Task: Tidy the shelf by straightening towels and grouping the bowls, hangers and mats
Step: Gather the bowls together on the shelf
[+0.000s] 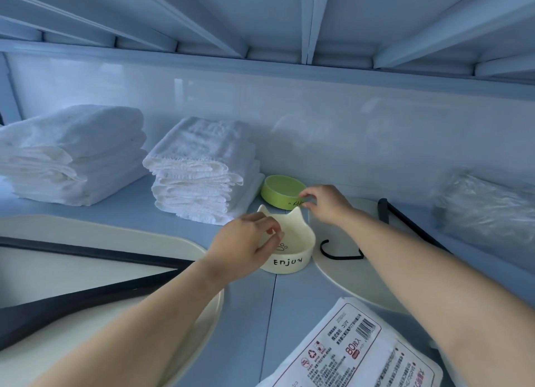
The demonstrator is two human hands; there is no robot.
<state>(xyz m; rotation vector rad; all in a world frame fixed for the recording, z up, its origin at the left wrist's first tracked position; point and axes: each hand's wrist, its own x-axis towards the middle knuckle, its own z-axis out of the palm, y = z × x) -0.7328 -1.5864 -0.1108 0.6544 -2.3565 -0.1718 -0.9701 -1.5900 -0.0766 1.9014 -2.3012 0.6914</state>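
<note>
A cream cat-eared bowl marked "Enjoy" stands mid-shelf. My left hand pinches its left rim. Just behind it sits a green bowl, and my right hand pinches that bowl's right rim. Two stacks of folded white towels lie at the left: a big stack and a smaller stack right beside the green bowl. A cream mat at the left carries a black hanger. Another cream mat at the right carries a second black hanger, partly hidden by my right arm.
A clear plastic-wrapped bundle lies at the far right of the shelf. A printed white packet sits at the front edge. The white back wall stands close behind, and the upper shelf hangs low overhead.
</note>
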